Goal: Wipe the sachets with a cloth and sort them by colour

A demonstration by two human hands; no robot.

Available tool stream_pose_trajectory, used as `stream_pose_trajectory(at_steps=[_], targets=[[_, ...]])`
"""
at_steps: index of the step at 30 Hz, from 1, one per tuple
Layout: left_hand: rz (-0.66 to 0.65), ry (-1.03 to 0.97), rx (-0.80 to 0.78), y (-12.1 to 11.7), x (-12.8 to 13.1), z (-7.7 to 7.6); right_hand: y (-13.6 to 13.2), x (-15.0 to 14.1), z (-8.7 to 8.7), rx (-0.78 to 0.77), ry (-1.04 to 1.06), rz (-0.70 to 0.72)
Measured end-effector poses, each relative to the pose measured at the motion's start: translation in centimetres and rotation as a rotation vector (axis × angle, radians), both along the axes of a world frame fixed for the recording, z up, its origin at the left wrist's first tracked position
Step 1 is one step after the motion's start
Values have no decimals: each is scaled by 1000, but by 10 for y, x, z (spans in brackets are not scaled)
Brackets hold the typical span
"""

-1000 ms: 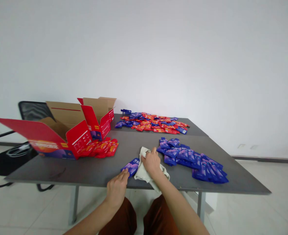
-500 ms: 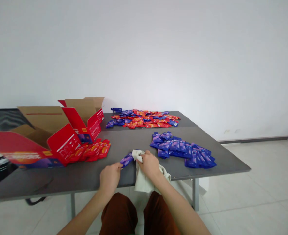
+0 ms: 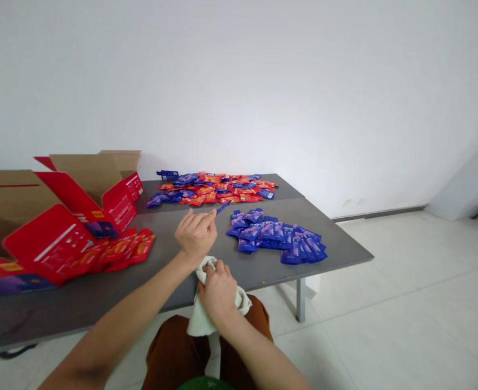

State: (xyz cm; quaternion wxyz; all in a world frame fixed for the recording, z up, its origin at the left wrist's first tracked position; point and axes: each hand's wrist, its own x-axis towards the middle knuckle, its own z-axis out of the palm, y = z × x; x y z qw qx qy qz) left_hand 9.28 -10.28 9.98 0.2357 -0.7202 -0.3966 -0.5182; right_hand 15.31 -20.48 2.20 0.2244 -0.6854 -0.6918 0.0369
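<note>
Transfer step, apparently: at centre, the left hand (image 3: 196, 233) pinches a packet (image 3: 223, 207); below, the right hand (image 3: 218, 290) clutches cloth (image 3: 200, 320). Release calls for a looser pinch.

Dark grey table (image 3: 259, 269), top loaded with packets and open boxes.
Reference point: the heap of blue packets (image 3: 273, 232), overlapping one another, lying flat on the tabletop. Beyond the heap, and extending to its left: a wide mixed pile (image 3: 212, 190) of red and blue packets. Well to the heap's left: overlapping red packets (image 3: 119, 253). Farther left than these from the heap: a near red box (image 3: 52, 244), flaps raised. Left of the heap and farther back: a second red box (image 3: 119, 208), also open.
</note>
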Motion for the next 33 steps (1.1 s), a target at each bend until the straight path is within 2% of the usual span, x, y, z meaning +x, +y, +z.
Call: stream_pose_trajectory(at_steps=[4,7,10,13,16,18,20,22,25,27,30,33], targets=[[-107,85,43,21,61,-3,2,3,0,-24,10,-3],[-240,263,0,32,101,-13,3,5,-1,-40,14,2],[-462,598,-110,38,120,-29,3,7,-2,-49,25,10],[-624,838,-256,42,118,-38,3,8,-1,-38,40,16],[-632,750,-363,49,102,-34,3,8,1,-50,34,8],[-557,641,-384,60,86,-28,3,8,2,-63,19,14],[-419,569,-424,77,68,-23,4,8,1,-66,13,25],[-274,594,-533,101,46,-21,4,9,1,-63,16,48],[-108,740,-763,147,4,-20,9,14,7,-77,-2,120],[12,699,-873,179,-29,-19,15,19,13,-110,-41,142],[198,326,-973,219,-73,-17,25,24,21,-148,-79,100],[282,-54,-1063,248,-95,-21,33,25,20,-158,-65,66]])
